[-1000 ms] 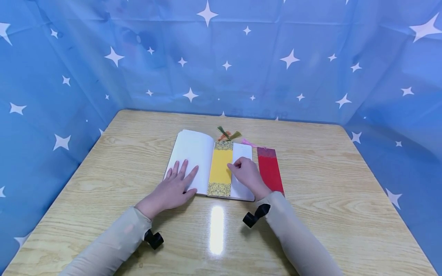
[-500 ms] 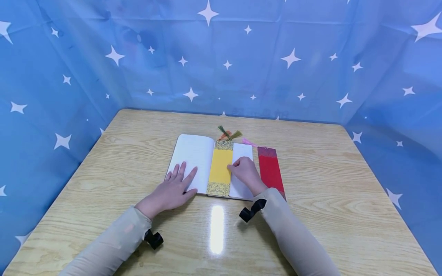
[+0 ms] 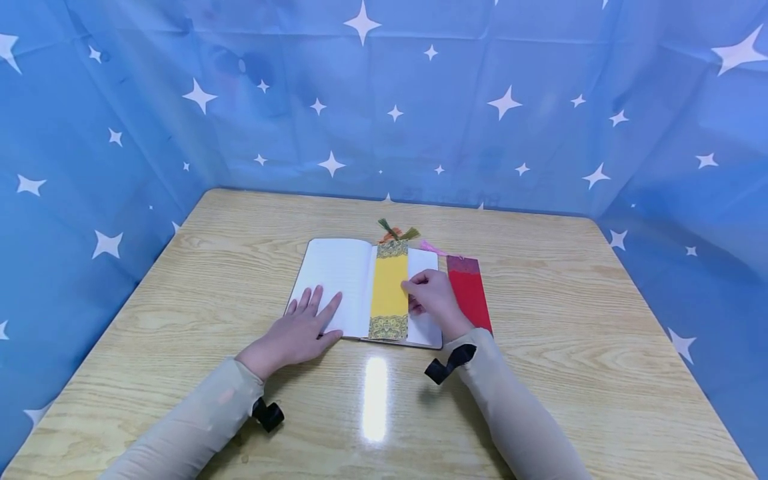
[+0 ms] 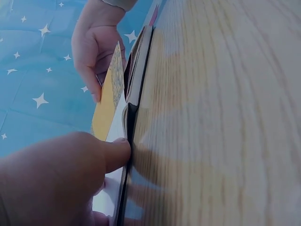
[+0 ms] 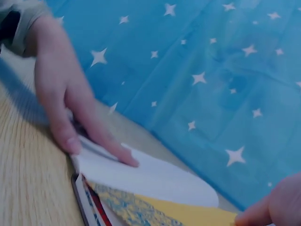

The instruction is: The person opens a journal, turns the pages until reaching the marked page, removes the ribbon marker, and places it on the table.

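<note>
An open book (image 3: 336, 263) lies on the table, its blank-looking white pages facing up. My left hand (image 3: 297, 337) rests on the left page with fingers spread, the thumb near the bottom edge by the fold. Between thumb and fingers, my right hand (image 3: 437, 299) pinches the right edge of a yellow bookmark (image 3: 387, 283) with patterned bands at both ends. In the left wrist view the bookmark (image 4: 107, 101) slants up off the page. Beneath it in the right wrist view, red and striped edges (image 5: 101, 209) show at the book's lower side; what they belong to is unclear.
Green and orange tassels (image 3: 396, 233) stick out beyond the book's top edge. A red bookmark (image 3: 468, 293) lies right of the book, its lower end by my right wrist, and a pink tassel (image 3: 432, 248) reaches from its top. The wooden table (image 3: 600, 333) meets a starry blue curtain.
My right hand has shifted slightly to the right, and the yellow bookmark has moved right and lifted with it. The left page has settled flatter under my left hand, which stays in place.
</note>
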Demonstrator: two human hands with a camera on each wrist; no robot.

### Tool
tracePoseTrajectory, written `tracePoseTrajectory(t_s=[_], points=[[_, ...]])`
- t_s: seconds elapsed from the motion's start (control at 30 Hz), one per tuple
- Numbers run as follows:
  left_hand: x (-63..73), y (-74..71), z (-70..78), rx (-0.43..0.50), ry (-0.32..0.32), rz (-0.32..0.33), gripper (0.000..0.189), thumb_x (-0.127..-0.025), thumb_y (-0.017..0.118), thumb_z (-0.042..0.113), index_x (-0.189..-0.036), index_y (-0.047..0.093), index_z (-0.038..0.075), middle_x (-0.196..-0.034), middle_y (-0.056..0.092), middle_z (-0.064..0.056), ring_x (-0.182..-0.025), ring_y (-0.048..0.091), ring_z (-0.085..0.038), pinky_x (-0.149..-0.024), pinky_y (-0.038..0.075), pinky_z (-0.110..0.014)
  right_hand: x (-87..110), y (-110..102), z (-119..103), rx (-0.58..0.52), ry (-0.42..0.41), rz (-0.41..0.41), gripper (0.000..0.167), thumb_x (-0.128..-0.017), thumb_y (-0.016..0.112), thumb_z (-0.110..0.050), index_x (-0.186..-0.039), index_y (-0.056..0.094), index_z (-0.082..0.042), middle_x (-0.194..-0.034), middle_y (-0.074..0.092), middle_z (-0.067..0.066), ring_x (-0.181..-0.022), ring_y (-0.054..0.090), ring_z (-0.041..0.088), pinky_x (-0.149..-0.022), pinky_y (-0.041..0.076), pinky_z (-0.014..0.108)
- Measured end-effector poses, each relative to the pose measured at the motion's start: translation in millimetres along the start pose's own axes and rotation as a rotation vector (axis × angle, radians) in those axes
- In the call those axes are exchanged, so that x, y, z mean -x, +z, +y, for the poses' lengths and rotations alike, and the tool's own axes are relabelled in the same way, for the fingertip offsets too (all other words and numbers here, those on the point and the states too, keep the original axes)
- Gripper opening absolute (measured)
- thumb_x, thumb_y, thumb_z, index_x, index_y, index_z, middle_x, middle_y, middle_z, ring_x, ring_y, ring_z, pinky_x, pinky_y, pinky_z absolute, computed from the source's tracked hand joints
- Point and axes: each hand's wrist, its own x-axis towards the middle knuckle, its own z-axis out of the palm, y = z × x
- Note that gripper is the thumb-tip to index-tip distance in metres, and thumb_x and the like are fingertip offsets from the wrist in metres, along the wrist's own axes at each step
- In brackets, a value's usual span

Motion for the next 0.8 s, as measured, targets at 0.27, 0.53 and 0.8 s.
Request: tracePoseTrajectory(t_s=[0.27, 0.53, 0.8], points=[[0.5, -1.4, -0.2, -0.012, 0.005, -0.01, 0.067, -0.097, 0.036, 0.051, -0.151, 0.013, 0.018, -0.151, 0.004, -0.025, -0.137, 0.002, -0.041, -0.108, 0.011, -0.056, 0.0, -6.2, 1.2, -0.107, 0.075, -0.03, 0.026, -0.088, 0.064, -0.012, -0.108, 0.056, 0.002, -0.077, 0.061, 0.012, -0.055, 0.057, 0.02, -0.053, 0.052, 0.03], [0.3, -0.3, -1.0, -0.01, 0.004, -0.007, 0.067, -0.097, 0.036, 0.05, -0.151, 0.014, 0.018, -0.151, 0.003, -0.025, -0.137, 0.001, -0.041, -0.108, 0.01, -0.056, -1.3, -12.4, -2.9, -0.143, 0.054, -0.056, 0.028, -0.089, 0.063, -0.016, -0.113, 0.055, -0.004, -0.089, 0.063, 0.013, -0.063, 0.06, 0.022, -0.058, 0.052, 0.031], [-0.3, -0.3, -0.3, -0.008, 0.006, -0.007, 0.067, -0.097, 0.036, 0.051, -0.151, 0.014, 0.018, -0.151, 0.004, -0.025, -0.137, 0.002, -0.042, -0.108, 0.011, -0.056, -1.9, -30.1, -4.1, -0.129, 0.028, -0.01, 0.032, -0.09, 0.063, -0.022, -0.117, 0.055, -0.007, -0.097, 0.06, 0.012, -0.074, 0.062, 0.024, -0.064, 0.053, 0.033]])
